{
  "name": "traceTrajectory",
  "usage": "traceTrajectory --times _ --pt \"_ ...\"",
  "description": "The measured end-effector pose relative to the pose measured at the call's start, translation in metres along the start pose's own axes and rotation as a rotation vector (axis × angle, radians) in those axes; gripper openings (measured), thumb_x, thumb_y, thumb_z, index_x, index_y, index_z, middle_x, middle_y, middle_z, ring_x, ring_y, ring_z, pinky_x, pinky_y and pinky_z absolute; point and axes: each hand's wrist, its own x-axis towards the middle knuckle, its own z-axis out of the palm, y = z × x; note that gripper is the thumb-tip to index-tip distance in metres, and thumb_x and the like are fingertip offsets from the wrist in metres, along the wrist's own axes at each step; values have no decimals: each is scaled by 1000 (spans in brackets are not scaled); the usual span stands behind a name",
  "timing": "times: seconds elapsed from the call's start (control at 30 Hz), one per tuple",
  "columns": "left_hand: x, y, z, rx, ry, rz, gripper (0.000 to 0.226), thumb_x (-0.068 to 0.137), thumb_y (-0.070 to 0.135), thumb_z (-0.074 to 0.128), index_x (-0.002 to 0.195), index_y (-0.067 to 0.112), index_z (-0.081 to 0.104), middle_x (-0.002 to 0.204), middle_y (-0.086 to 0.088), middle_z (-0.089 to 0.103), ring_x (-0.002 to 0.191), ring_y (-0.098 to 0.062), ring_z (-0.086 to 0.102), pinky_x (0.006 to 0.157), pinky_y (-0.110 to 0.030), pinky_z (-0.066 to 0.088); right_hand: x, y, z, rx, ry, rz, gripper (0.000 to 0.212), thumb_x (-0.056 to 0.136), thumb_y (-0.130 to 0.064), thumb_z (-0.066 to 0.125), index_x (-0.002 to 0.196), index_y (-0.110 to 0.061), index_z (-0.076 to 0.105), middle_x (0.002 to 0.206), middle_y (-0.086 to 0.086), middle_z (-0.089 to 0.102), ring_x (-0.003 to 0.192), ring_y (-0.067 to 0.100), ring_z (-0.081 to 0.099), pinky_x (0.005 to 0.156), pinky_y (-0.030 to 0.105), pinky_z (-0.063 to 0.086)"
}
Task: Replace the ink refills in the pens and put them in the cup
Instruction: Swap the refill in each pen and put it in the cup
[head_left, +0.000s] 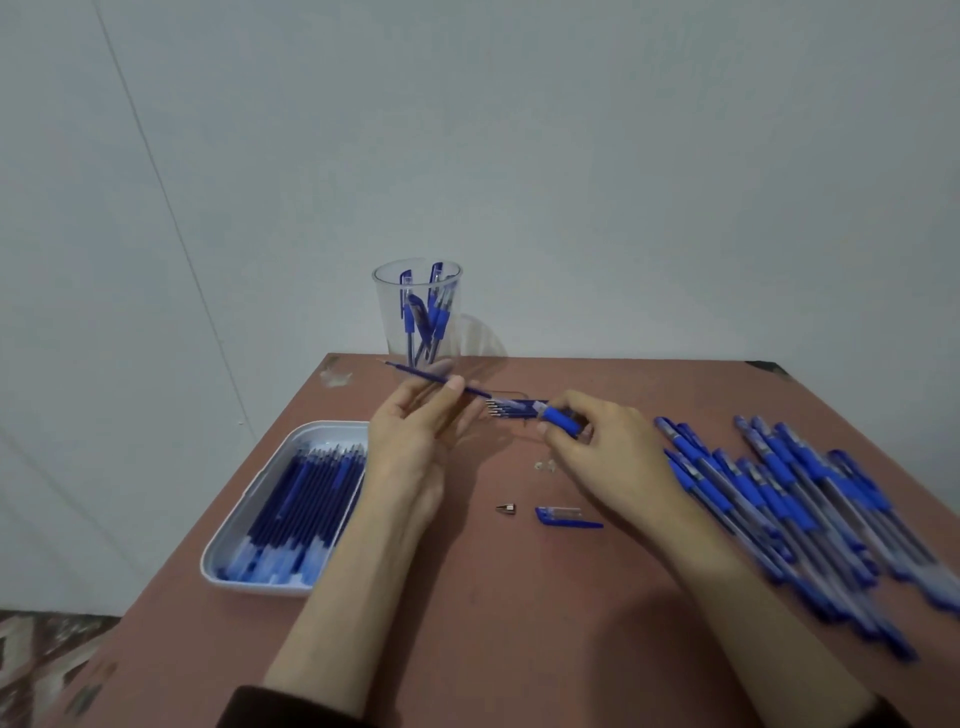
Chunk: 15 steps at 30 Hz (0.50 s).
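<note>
At frame centre, the left hand pinches a refill; the right hand grips the barrel. The refill is likely light, thin and flexible: hold near mid-length. Cup stands behind; tray left, pens right. Cap and tip lie loose on the worktop, easily knocked.

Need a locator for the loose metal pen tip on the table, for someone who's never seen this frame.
On the reddish-brown table, look right of the white tray of refills, toward the table's middle. There a loose blue cap lies flat, and the metal tip sits just left of it, apart. It is the only small dark-silver cone; everything nearby is blue or clear plastic.
</note>
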Motion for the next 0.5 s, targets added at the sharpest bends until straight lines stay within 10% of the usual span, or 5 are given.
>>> traceTrajectory --times 0.5 --pt "-2 0 -5 6 9 14 15 89 -6 54 101 1 60 88 -11 64 71 -12 70 69 -23 58 -5 -3 1 74 -14 -96 9 87 -33 62 79 -33 66 59 -12 62 60 -2 53 53 16 32"
